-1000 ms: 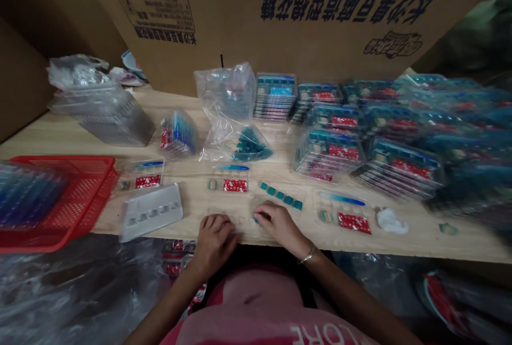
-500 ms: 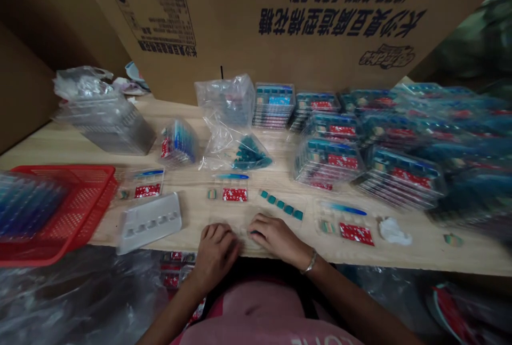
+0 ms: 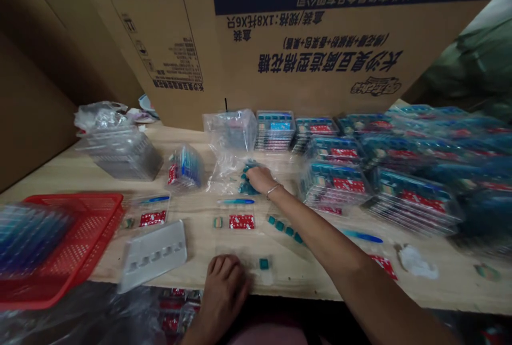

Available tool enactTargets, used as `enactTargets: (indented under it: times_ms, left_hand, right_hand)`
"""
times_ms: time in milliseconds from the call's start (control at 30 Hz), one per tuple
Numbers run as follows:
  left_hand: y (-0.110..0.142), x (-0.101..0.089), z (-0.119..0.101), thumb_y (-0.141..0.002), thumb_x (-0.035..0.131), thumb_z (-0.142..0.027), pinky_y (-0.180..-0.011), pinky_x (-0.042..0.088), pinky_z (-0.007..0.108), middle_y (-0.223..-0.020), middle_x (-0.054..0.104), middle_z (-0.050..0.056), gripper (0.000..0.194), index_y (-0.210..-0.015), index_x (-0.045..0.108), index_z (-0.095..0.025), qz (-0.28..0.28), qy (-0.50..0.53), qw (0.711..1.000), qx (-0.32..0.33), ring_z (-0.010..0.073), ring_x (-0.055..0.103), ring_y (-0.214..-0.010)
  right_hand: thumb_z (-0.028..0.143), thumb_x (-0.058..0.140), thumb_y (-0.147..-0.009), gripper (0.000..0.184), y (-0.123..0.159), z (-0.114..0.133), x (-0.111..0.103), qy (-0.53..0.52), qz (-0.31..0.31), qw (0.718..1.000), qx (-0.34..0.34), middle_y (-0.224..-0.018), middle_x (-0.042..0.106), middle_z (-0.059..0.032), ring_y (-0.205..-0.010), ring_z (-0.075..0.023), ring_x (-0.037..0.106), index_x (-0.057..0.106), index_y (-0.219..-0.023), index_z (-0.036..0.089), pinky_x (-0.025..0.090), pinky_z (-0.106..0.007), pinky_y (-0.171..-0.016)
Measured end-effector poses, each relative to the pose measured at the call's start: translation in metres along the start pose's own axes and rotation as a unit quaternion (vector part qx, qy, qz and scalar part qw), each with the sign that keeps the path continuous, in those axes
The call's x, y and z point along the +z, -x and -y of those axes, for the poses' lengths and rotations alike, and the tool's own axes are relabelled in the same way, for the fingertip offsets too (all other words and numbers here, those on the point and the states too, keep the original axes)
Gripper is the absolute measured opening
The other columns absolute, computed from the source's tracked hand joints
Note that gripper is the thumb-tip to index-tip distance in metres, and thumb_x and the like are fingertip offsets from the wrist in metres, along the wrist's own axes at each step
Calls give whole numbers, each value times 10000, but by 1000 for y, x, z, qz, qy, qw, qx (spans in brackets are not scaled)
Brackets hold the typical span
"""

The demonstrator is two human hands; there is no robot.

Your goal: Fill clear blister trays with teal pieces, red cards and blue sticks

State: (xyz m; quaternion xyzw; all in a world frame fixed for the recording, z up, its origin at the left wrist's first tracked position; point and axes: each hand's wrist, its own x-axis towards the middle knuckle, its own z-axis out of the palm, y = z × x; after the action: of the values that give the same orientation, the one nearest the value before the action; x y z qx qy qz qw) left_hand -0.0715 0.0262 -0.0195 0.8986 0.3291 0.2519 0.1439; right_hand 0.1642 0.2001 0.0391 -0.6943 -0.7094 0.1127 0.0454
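My right hand (image 3: 262, 179) reaches over the table to a pile of small teal cubes (image 3: 248, 187) at the mouth of a clear plastic bag (image 3: 232, 137). Its fingers are bent together among the cubes, and their tips are partly hidden. Close to the front edge, my left hand (image 3: 226, 283) is curled at the left end of a small clear tray (image 3: 264, 278). A single teal cube (image 3: 264, 264) sits in that tray's right end. Beyond it lies another clear strip with a row of teal cubes (image 3: 280, 226), partly covered by my right forearm.
Clear packs with a blue pick (image 3: 236, 201) and red sachet (image 3: 241, 222) lie around. Filled packs (image 3: 338, 185) are stacked right. Left are a red basket (image 3: 96, 222), a white moulded tray (image 3: 156, 254) and stacked empty trays (image 3: 120, 153). A cardboard box (image 3: 240, 78) stands behind.
My right hand has moved from the small clear tray at the front edge forward to the teal cube pile. A cube now shows in that tray. My left hand stays; the view has tilted up.
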Motion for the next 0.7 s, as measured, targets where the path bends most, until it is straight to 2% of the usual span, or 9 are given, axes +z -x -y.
enactTargets:
  times_ms: [67,133,200,267,367,433,500,600,700]
  left_hand:
    - [-5,-5,3,-798,563,-185,-837,420,362,-1040,593,79,131,-927,563,-203,-20,5,1000,-14,222,523,-961]
    - [-22,-13,11,-815,550,-196,-861,424,372,-1122,572,100,186,-1001,542,-199,-56,5,998,-21,234,512,-1033]
    - [-55,-20,23,-851,500,-179,-886,420,379,-1147,574,100,232,-1081,518,-199,-82,5,997,-9,227,512,-1058]
    - [-97,-23,37,-874,454,-164,-922,408,384,-1192,566,98,273,-1140,508,-197,-75,10,997,-8,221,502,-1089]
    - [-157,-19,59,-824,540,-175,-982,351,449,-1306,510,126,437,-1254,463,-165,22,-42,998,-29,282,421,-1201]
    - [-181,-13,71,-786,576,-150,-961,353,453,-1207,582,116,429,-1210,515,-164,101,-80,991,-45,290,444,-1166]
    - [-189,-7,79,-788,544,-108,-920,368,425,-1033,642,90,275,-1042,618,-184,144,-113,983,-29,263,501,-1064]
    - [-186,-5,86,-791,517,-93,-871,383,398,-920,640,85,181,-813,667,-190,147,-134,980,29,239,532,-965]
    - [-192,-7,86,-805,549,-185,-858,408,356,-1003,635,83,162,-908,674,-192,123,-65,989,41,220,545,-972]
  right_hand:
    - [44,513,-766,199,-5,-4,7,0,3,1000,3,-832,701,-147,-847,-255,646,700,-755,110,456,-300,-731]
    - [53,519,-756,189,-4,-6,10,-6,-4,1000,-2,-834,699,-126,-838,-234,640,692,-769,129,448,-283,-724]
    - [79,512,-773,181,2,-7,7,-17,-20,1000,-14,-871,691,-108,-843,-213,627,675,-812,146,439,-273,-730]
    - [109,492,-803,173,17,-6,-1,-30,-42,998,-31,-908,673,-84,-848,-184,609,646,-863,162,426,-256,-741]
    - [122,485,-803,118,65,-6,-10,-100,-112,987,-51,-812,632,-35,-742,-143,575,590,-830,169,406,-230,-681]
    - [103,487,-768,98,113,-7,-8,-163,-141,975,-52,-701,575,2,-634,-126,536,539,-748,183,383,-222,-604]
    - [65,466,-740,140,164,-9,3,-175,-91,980,-42,-671,546,21,-587,-116,521,503,-716,198,368,-215,-561]
    - [19,430,-721,197,222,-10,25,-129,18,991,-12,-744,582,3,-649,-135,575,506,-723,201,401,-228,-587]
    - [-1,425,-727,235,244,-7,40,-85,79,993,25,-846,605,-29,-748,-163,620,546,-781,193,449,-254,-657]
